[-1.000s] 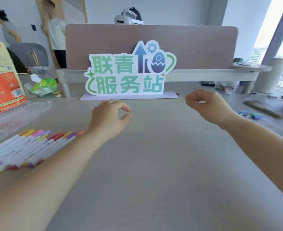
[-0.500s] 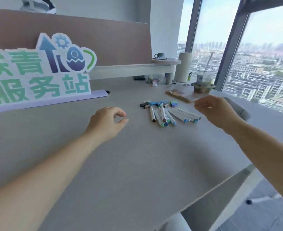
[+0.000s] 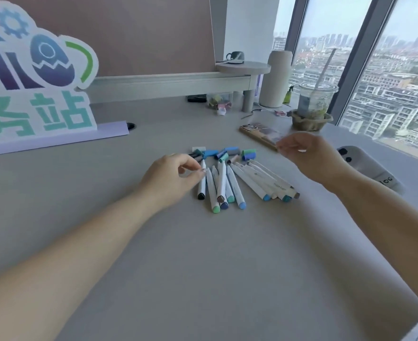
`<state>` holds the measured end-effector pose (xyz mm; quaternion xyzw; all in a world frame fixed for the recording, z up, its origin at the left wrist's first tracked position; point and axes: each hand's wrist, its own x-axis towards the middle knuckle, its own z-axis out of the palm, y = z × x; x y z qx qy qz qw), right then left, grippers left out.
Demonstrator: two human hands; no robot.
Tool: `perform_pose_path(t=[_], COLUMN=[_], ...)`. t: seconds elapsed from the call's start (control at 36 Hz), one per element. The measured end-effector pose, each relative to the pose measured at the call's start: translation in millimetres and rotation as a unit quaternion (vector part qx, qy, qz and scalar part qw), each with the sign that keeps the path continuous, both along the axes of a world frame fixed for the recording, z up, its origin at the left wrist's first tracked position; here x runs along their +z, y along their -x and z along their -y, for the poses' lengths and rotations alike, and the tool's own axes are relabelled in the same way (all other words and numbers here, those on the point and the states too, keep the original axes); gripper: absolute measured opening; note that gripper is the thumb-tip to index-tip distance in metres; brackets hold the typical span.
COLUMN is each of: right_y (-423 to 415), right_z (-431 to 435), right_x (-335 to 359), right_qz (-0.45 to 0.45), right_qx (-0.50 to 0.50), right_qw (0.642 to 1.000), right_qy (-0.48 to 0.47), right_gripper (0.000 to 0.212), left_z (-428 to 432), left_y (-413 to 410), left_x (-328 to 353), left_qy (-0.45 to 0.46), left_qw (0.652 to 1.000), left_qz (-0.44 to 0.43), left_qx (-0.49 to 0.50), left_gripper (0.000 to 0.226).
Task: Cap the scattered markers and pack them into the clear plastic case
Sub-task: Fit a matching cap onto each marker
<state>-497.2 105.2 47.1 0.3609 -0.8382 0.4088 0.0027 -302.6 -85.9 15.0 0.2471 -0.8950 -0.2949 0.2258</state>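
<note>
Two bare forearms reach out over the grey table. The left hand sits low at the left edge of the markers, knuckles up, fingers curled, thumb and forefinger tips meeting right against the top of the black-ended marker. Touching it, yes, but whether it is actually gripped I cannot tell. The right hand hovers above the pile's far right side, fingers loosely curled, thumb near forefinger, nothing in it. Now the markers themselves: white barrels fanned out in a loose heap mid-table between the two hands, coloured ends in green, blue, teal, brown and black pointing toward the person. Just beyond them lies a cluster of loose caps in blue, teal and grey.
</note>
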Motion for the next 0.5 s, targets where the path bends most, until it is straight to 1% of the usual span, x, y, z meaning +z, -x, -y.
perform_pose_path(t=[0.14, 0.33, 0.42, 0.5], right_y=[16, 29, 30, 24], right_z=[17, 53, 75, 95], right_x=[-1, 4, 6, 9], right_qz=[0.018, -0.007, -0.033, -0.058], right_qx=[0.042, 0.134, 0.184, 0.234], right_qw=[0.999, 0.988, 0.977, 0.961], right_qy=[-0.012, -0.071, -0.107, -0.133], right_gripper=[0.014, 0.015, 0.018, 0.021], left_z=[3, -2, -7, -15], left_y=[2, 1, 0, 0], left_x=[-5, 2, 3, 4], left_qy=[-0.012, -0.026, -0.031, -0.046], left_qw=[0.997, 0.990, 0.988, 0.986], left_qz=[0.055, 0.095, 0.087, 0.080], left_qx=[0.060, 0.105, 0.123, 0.138], left_gripper=[0.019, 0.011, 0.012, 0.021])
